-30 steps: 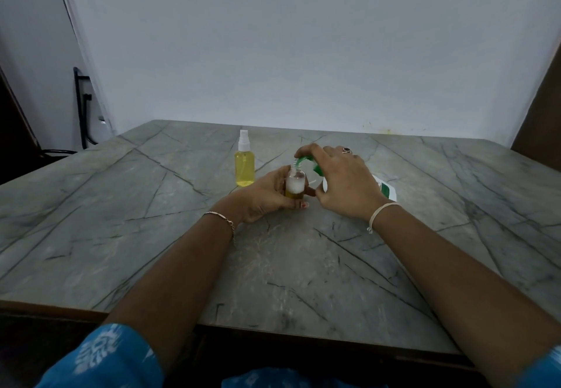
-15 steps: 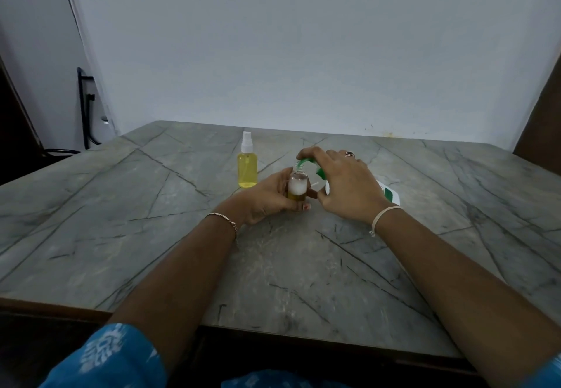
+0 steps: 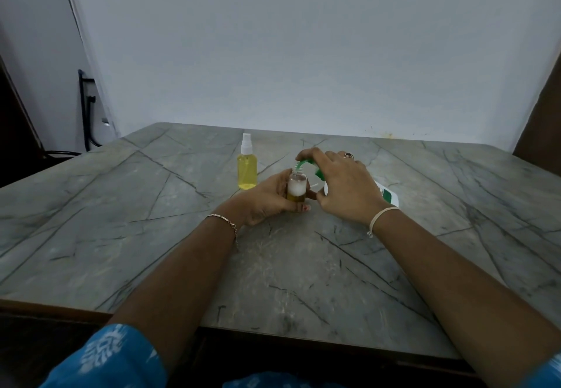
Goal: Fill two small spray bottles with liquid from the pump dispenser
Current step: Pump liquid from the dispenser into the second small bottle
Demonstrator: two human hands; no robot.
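Note:
A small clear spray bottle [image 3: 296, 188] without its cap stands on the grey stone table [image 3: 151, 236], with yellow liquid at the bottom and white foam above. My left hand [image 3: 267, 199] is wrapped around it. My right hand [image 3: 343, 187] rests on the green pump head [image 3: 303, 163] of the white pump dispenser [image 3: 388, 197], whose spout sits over the bottle's mouth. Most of the dispenser is hidden behind my right hand. A second spray bottle [image 3: 247, 164], full of yellow liquid and capped with a white sprayer, stands to the left.
A small white piece [image 3: 314, 185] lies on the table between my hands. A pale wall rises behind the table. A dark metal frame [image 3: 86, 108] stands at the far left, and a dark wooden panel [image 3: 543, 108] at the far right.
Both hands stay in the same grip on the bottle and the pump. The view has shifted slightly; the foam level in the bottle looks about the same.

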